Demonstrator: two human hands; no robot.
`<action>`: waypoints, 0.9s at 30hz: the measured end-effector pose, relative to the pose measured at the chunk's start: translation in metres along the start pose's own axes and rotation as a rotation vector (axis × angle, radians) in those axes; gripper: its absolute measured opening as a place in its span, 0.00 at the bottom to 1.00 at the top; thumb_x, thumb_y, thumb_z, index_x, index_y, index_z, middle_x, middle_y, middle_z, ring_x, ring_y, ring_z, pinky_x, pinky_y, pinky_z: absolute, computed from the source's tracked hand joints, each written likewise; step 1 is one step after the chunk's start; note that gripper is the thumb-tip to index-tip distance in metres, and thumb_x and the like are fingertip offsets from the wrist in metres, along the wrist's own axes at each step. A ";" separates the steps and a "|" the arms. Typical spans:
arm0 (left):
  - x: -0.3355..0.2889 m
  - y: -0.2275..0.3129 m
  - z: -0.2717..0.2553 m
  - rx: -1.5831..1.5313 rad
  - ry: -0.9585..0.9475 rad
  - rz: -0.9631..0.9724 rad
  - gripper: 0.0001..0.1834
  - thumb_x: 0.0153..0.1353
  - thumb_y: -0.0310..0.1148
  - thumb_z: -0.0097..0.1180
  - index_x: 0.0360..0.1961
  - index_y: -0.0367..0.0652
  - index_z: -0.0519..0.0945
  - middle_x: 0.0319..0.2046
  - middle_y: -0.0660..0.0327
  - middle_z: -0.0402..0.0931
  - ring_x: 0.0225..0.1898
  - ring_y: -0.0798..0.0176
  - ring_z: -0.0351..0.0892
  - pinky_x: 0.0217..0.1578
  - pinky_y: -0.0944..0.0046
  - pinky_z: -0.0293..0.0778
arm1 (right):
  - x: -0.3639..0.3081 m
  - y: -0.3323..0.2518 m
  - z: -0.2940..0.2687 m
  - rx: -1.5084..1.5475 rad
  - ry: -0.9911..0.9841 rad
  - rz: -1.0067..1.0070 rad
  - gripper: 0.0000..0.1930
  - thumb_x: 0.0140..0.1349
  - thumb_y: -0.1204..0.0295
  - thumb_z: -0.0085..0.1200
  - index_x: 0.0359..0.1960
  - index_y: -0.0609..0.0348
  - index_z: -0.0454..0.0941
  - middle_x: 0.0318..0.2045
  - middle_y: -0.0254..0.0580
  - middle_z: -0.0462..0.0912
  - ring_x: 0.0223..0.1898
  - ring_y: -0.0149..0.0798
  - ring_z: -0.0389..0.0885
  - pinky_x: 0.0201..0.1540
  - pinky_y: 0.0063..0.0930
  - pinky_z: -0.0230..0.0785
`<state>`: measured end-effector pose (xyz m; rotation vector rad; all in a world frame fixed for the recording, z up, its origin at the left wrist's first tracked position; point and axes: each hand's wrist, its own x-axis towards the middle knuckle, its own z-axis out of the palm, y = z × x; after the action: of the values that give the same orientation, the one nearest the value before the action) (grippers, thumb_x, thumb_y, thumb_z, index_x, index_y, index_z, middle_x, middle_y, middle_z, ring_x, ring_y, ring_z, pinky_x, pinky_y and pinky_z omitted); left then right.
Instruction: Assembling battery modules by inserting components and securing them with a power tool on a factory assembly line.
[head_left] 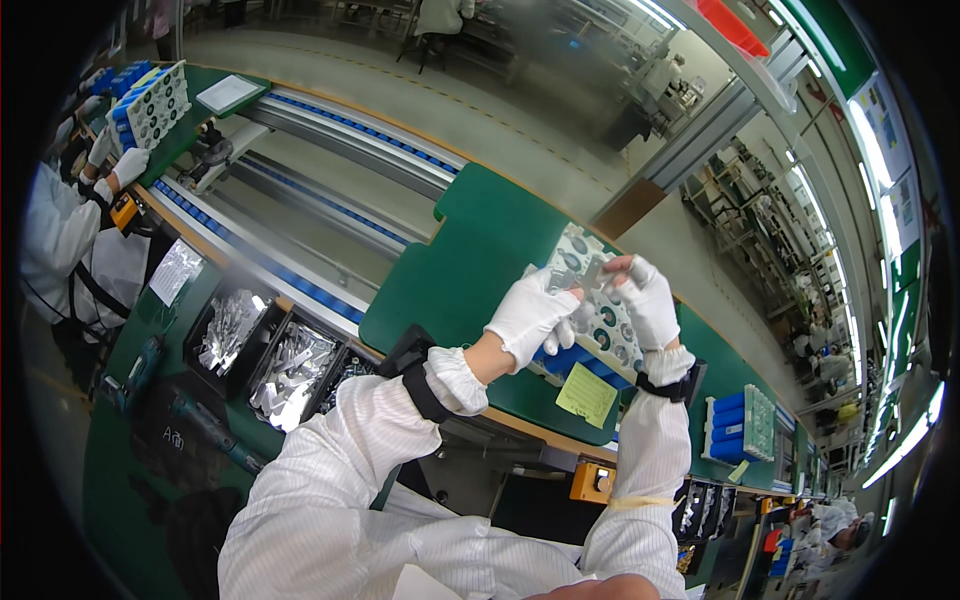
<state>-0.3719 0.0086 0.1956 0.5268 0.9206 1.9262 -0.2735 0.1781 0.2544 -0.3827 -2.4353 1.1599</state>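
A battery pack [612, 335] with blue cells in a pale plastic holder with round openings lies on the green work board [480, 235]. Over it, my left hand [535, 315], in a white glove with bare fingertips, is closed on a small shiny metal strip [563, 279]. Just to its right, my right hand [645, 300], gloved alike, pinches a thin grey metal piece [594, 273] between thumb and fingers. Whether these two pieces touch each other is too small to tell. A yellow note [587, 395] hangs on the pack's near side.
Black bins of metal strips [295, 370] stand at the left, near power screwdrivers [215, 430]. A roller conveyor [350, 130] runs behind. Another battery pack [742, 425] sits at the right. A co-worker's gloved hands [125, 170] are by a third pack [150, 105] at far left.
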 end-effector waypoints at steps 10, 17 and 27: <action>0.004 0.002 0.002 -0.008 0.008 -0.015 0.07 0.66 0.33 0.53 0.41 0.42 0.75 0.22 0.66 0.74 0.11 0.75 0.64 0.09 0.73 0.56 | -0.007 -0.006 -0.001 0.221 0.171 0.159 0.05 0.61 0.73 0.57 0.34 0.60 0.75 0.26 0.32 0.78 0.23 0.24 0.75 0.25 0.16 0.68; -0.002 0.005 -0.005 -0.123 -0.163 -0.114 0.07 0.67 0.34 0.52 0.40 0.42 0.75 0.24 0.68 0.73 0.14 0.78 0.65 0.09 0.76 0.54 | -0.029 -0.028 0.026 0.103 0.041 0.072 0.08 0.56 0.76 0.62 0.36 0.61 0.76 0.29 0.32 0.79 0.30 0.26 0.77 0.33 0.18 0.69; 0.011 -0.010 -0.022 -0.584 -0.448 -0.209 0.11 0.70 0.33 0.46 0.49 0.39 0.71 0.33 0.61 0.75 0.28 0.72 0.75 0.22 0.74 0.72 | -0.009 0.000 0.008 -0.190 0.255 -0.175 0.04 0.58 0.77 0.57 0.34 0.61 0.75 0.28 0.36 0.77 0.30 0.31 0.73 0.36 0.23 0.67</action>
<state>-0.3869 0.0122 0.1739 0.4586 0.1048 1.6794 -0.2694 0.1691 0.2481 -0.3425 -2.3065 0.7604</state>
